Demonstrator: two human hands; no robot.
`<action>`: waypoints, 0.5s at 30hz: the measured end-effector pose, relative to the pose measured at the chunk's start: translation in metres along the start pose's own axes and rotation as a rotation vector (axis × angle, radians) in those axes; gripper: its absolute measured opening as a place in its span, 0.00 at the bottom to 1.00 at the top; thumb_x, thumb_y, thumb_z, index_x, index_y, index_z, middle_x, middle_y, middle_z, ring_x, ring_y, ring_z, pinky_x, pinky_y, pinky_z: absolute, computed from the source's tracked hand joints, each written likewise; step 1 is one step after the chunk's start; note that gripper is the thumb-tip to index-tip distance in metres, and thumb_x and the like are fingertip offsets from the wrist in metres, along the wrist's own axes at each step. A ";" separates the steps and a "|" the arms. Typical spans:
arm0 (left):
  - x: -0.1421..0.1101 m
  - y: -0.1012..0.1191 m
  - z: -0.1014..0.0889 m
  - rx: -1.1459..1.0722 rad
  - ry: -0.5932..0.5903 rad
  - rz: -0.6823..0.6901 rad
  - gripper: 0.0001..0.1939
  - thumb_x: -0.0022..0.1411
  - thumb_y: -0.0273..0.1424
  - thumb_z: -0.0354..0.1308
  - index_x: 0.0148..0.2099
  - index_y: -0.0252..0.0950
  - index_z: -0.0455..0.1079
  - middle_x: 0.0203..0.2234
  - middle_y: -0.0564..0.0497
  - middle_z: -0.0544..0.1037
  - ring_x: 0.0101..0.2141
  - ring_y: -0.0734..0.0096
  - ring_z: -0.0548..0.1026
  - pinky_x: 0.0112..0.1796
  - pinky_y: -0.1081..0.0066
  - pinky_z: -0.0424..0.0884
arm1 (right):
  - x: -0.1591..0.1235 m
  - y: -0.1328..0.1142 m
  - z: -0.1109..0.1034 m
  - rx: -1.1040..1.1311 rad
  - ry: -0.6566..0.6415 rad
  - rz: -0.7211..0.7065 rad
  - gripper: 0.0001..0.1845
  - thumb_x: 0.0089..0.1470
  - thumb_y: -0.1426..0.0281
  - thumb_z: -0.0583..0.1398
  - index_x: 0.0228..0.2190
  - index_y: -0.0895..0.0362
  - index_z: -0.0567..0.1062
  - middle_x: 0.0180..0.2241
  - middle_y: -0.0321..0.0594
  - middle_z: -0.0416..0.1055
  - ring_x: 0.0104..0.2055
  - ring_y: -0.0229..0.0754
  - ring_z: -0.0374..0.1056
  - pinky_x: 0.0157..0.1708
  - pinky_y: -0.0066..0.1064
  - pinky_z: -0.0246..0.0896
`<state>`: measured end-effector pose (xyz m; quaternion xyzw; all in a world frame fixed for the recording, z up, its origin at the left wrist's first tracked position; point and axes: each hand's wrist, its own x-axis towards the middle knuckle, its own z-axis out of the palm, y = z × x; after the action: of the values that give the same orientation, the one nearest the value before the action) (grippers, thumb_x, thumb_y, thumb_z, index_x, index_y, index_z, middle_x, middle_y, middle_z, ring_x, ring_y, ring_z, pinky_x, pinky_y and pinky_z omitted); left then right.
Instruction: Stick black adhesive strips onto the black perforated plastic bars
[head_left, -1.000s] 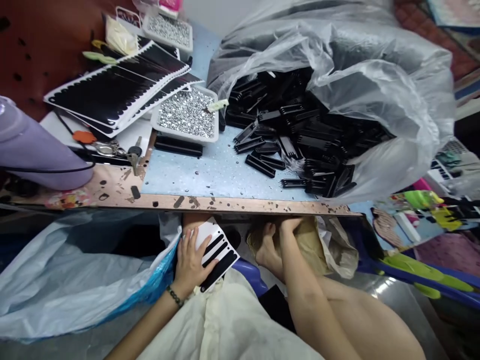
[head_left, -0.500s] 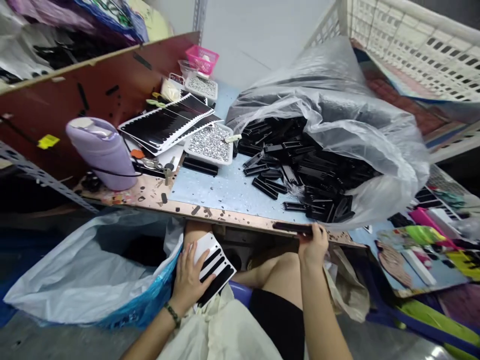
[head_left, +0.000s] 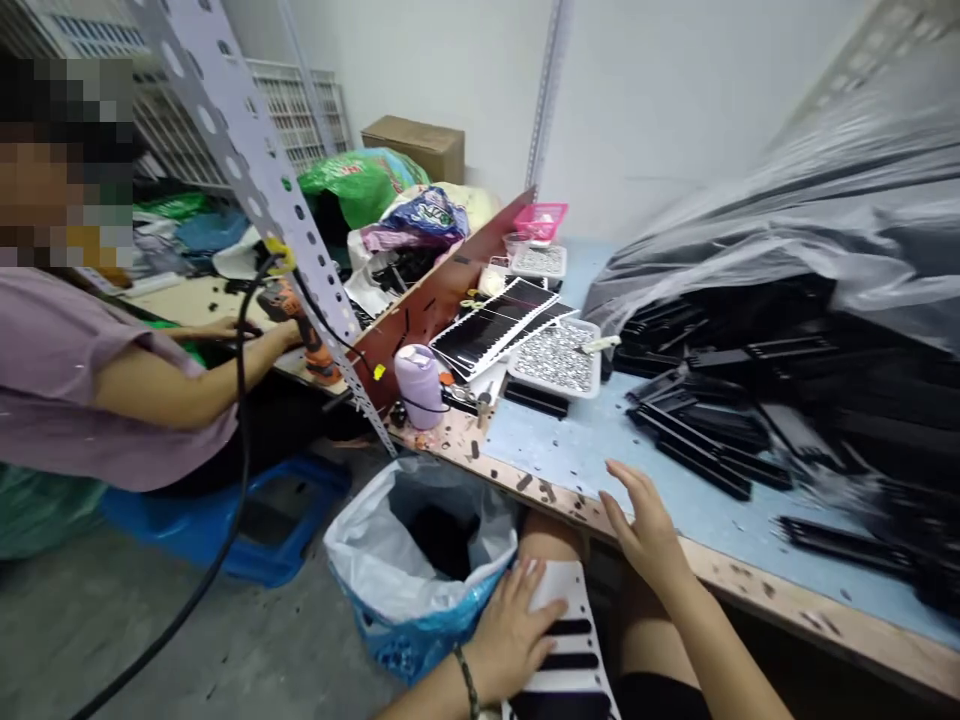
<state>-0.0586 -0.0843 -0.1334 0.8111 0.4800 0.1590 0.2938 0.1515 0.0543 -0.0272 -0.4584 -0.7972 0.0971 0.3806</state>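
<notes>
From my feed, the back of the room shows a cardboard box [head_left: 412, 148] and a green plastic bag [head_left: 360, 180], with a perforated steel upright [head_left: 255, 190] slanting across the left of the view. A co-worker [head_left: 97, 400] in a mauve shirt sits at another table, one hand around an orange power drill [head_left: 289, 325].

The blue-topped workbench [head_left: 555, 445] runs in front of me. At its far right, a large clear plastic bag [head_left: 787, 220] holds a heap of black toothed strips [head_left: 712, 430], and several lie loose on the bench. Further along stand a tray of silver rhinestones [head_left: 525, 385], sheets of black strips [head_left: 499, 325], a lilac bottle [head_left: 417, 385] and a pink basket [head_left: 540, 220]. A white bag with a blue outer layer [head_left: 405, 640] stands open on the floor, just left of the knee.

The white card [head_left: 570, 600], barred in black, sits below the bench edge, against the person's lap. The left hand [head_left: 514, 630] holds it, fingers spread across its face. A beaded bracelet [head_left: 466, 680] circles that wrist. The right hand [head_left: 645, 530] is open and empty over the bench's front edge; I cannot tell whether it touches.
</notes>
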 end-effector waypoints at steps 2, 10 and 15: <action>-0.002 0.003 -0.004 -0.004 -0.006 0.004 0.26 0.65 0.39 0.49 0.65 0.54 0.53 0.68 0.52 0.36 0.66 0.51 0.39 0.62 0.46 0.49 | -0.015 0.018 0.004 -0.078 0.010 -0.010 0.22 0.61 0.65 0.53 0.56 0.53 0.62 0.52 0.49 0.64 0.56 0.49 0.61 0.54 0.45 0.59; 0.014 0.024 -0.020 -0.221 0.001 -0.366 0.51 0.47 0.32 0.66 0.69 0.35 0.44 0.67 0.39 0.39 0.65 0.50 0.43 0.64 0.55 0.48 | -0.031 0.044 0.008 -0.121 0.035 0.078 0.20 0.61 0.62 0.50 0.51 0.59 0.65 0.48 0.52 0.66 0.51 0.52 0.63 0.51 0.48 0.62; 0.028 0.035 -0.028 -0.493 0.114 -0.430 0.43 0.41 0.31 0.68 0.61 0.35 0.61 0.53 0.39 0.65 0.56 0.44 0.60 0.59 0.48 0.52 | -0.077 0.024 -0.003 0.099 -0.055 0.113 0.17 0.60 0.66 0.53 0.50 0.52 0.67 0.48 0.45 0.67 0.52 0.49 0.66 0.54 0.43 0.62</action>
<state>-0.0356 -0.0639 -0.0904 0.5854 0.6032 0.2498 0.4807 0.1921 0.0056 -0.0771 -0.4804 -0.7743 0.1704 0.3749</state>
